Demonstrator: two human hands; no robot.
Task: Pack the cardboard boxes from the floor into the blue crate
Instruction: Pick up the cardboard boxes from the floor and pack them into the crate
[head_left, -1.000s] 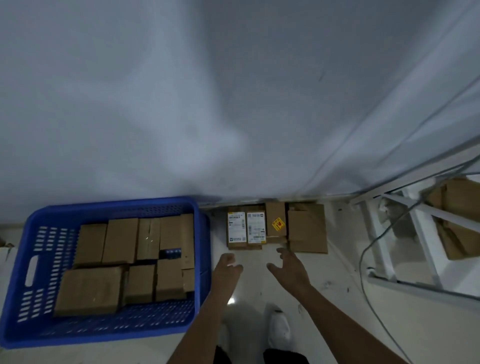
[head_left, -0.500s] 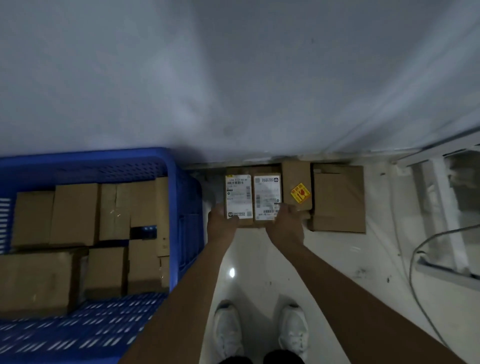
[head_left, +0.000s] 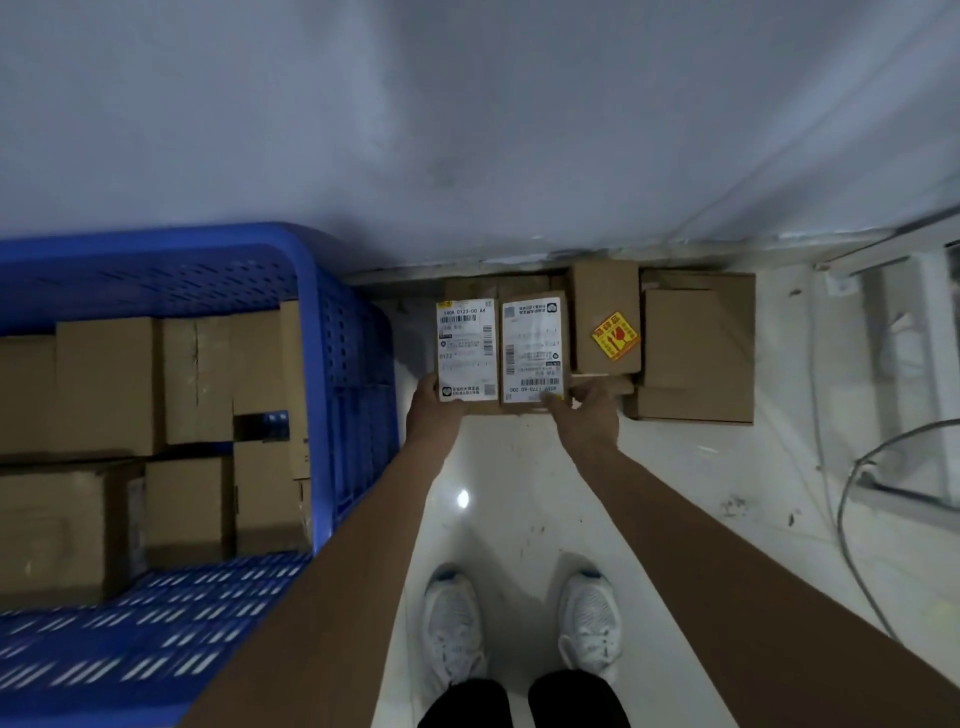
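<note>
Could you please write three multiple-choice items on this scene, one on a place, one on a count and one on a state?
1. Where does the blue crate stand relative to the boxes on the floor?
A. To their left
B. To their right
C. On top of them

2. How many boxes against the wall show a white shipping label on top?
A. None
B. Two
C. Four

3. What are the hands doing?
A. Hanging free above the floor
B. Gripping the near edges of the labelled boxes
C. Resting on the crate rim

Answers:
1. A, the crate fills the left side, beside the row of boxes.
2. B, the left labelled box and the right labelled box lie side by side; the box with the yellow sticker has none.
3. B, the left hand and right hand close on those boxes' near ends.
</note>
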